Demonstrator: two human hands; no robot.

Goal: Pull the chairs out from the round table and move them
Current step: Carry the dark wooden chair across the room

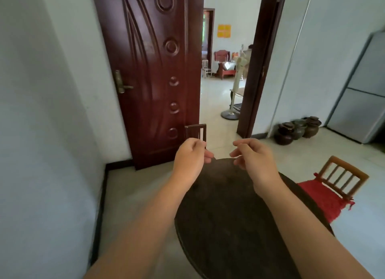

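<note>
Here we see a dark round matte wooden worktop (pixel 229 216), our left hand (pixel 190 159) curled loosely near a dark slatted chair back (pixel 195 131), our right hand (pixel 253 156) half-closed and empty, a spindle-backed chair with a red knitted cushion (pixel 325 197) beside.

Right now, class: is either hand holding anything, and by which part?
Nothing is clearly held. The left hand overlaps the dark chair back, contact untellable; the right hand hangs loosely curled over the round table.

Single head-worn wide-angle view, looking forward and down over the round table (pixel 229 216) close below. Open doorway (pixel 225 80) at 12 o'clock, well off; fridge (pixel 362 103) at 2 o'clock.
</note>
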